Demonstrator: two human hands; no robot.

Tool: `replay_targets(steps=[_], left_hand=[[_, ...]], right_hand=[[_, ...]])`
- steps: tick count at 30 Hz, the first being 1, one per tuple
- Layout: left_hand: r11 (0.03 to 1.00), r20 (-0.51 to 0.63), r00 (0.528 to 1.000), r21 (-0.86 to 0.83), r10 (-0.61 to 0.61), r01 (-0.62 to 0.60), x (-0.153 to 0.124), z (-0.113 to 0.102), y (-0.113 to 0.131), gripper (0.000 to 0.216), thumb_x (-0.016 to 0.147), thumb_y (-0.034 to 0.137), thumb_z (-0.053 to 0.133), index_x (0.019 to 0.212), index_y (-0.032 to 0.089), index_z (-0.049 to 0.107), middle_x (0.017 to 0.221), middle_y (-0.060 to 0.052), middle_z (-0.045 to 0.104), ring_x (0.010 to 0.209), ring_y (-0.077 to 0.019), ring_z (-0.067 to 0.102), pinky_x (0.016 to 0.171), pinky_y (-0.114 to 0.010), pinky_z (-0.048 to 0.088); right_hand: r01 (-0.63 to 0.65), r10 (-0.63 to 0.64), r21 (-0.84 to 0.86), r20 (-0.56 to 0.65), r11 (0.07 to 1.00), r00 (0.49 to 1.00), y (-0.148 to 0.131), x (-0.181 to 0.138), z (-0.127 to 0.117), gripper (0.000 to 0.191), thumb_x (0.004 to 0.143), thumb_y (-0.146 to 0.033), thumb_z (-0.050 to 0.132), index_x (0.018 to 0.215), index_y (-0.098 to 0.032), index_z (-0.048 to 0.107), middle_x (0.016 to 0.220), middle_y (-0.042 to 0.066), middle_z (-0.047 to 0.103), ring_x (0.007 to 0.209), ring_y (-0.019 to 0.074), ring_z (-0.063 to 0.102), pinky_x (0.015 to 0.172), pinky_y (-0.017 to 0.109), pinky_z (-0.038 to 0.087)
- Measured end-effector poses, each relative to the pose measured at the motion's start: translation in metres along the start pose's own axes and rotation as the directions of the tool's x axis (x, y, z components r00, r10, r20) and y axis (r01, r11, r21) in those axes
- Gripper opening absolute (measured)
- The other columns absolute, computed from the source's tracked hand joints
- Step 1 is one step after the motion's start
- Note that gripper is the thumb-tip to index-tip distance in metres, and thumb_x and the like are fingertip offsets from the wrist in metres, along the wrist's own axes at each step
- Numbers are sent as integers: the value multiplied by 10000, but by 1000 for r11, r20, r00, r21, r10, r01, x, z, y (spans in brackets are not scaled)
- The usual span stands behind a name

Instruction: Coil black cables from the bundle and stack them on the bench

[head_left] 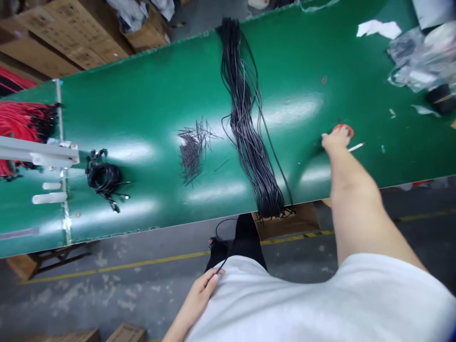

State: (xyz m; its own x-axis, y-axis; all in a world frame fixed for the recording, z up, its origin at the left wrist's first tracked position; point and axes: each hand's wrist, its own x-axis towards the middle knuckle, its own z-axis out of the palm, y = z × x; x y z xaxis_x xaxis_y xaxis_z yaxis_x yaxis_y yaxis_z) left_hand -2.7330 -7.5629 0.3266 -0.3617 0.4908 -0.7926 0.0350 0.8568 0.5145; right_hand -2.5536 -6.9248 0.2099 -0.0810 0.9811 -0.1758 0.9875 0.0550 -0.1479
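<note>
My left hand (206,289) is closed in front of my white shirt, pinching a thin black cable (225,259) between thumb and fingers. From there the cable loops up over my dark trousers toward the table edge. On the green table, my right hand (337,138) reaches out at arm's length, its fingers over the orange-red handles of scissors (351,130) and its thumb spread to the left. The scissors are partly hidden under the fingers. Beside that hand lies a white pen-like stick (356,147). A long bundle of black cables (249,123) stretches across the table between my hands.
A pile of short black offcuts (192,154) lies left of the bundle. Farther left are a coiled black cable (103,178), a white post (39,151) and red cables (24,121). Plastic bags (420,61) sit at right; cardboard boxes (71,31) stand behind the table.
</note>
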Motion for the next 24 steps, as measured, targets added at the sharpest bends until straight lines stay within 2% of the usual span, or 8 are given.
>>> replay_targets(steps=[3,6,8,11,13,19,21,24], left_hand=[[998,53,998,-56,-16,19,2,0,14,553,818,713,514,1084,286,744,621,-3,540,606,-189,478,610,-307,418],[980,126,992,-191,-26,50,4,-2,31,617,835,733,521,1157,240,706,551,53,356,518,-122,286,515,-259,263],[939,193,981,-340,6,61,4,-6,45,621,805,734,586,1113,212,717,543,73,289,494,-92,215,482,-242,192],[775,216,968,-631,125,41,0,-25,62,568,751,673,712,1027,178,743,521,95,238,451,-55,133,417,-217,131],[575,103,979,-818,174,-16,-5,-49,69,472,810,571,715,1043,160,739,516,106,220,426,-42,88,367,-194,97],[-22,-334,942,-943,34,-333,-22,-116,62,423,1081,322,283,1381,169,538,525,98,318,359,-42,233,315,-109,166],[52,-326,944,-943,49,-328,-18,-121,51,401,1079,297,309,1393,199,538,530,94,335,364,-35,279,326,-102,177],[359,-283,950,-880,132,-312,-5,-110,32,330,1034,313,468,1305,194,614,561,86,430,393,-22,360,371,-109,258]], right_hand=[[111,-108,108,-27,988,994,-16,4,-33,502,1043,-248,359,1426,69,434,1511,332,360,1428,279,357,1154,461,282],[422,-473,489,-21,764,881,-62,-95,-34,426,1045,-285,305,1287,-62,576,1228,182,644,1154,181,589,1078,364,404],[510,-778,741,27,436,627,-91,-202,-16,379,1027,-390,382,1231,-177,622,1233,99,657,1149,160,596,1064,317,434],[313,-978,929,209,198,-3,-103,-344,22,392,968,-491,493,1202,-224,660,1183,60,685,1073,172,637,971,302,505],[273,-927,891,374,363,13,-86,-390,45,456,987,-527,400,1059,-192,701,964,56,716,833,157,657,782,284,544],[396,-782,683,459,614,422,-8,-369,75,520,971,-474,274,1018,-155,681,1099,174,694,992,281,649,821,404,502],[632,-825,536,437,559,359,-6,-379,66,445,958,-424,346,1069,-170,693,1120,154,711,974,283,669,781,373,488],[886,-915,408,402,221,43,-38,-425,25,395,991,-377,369,1098,-193,702,992,97,742,815,223,681,629,295,413]])
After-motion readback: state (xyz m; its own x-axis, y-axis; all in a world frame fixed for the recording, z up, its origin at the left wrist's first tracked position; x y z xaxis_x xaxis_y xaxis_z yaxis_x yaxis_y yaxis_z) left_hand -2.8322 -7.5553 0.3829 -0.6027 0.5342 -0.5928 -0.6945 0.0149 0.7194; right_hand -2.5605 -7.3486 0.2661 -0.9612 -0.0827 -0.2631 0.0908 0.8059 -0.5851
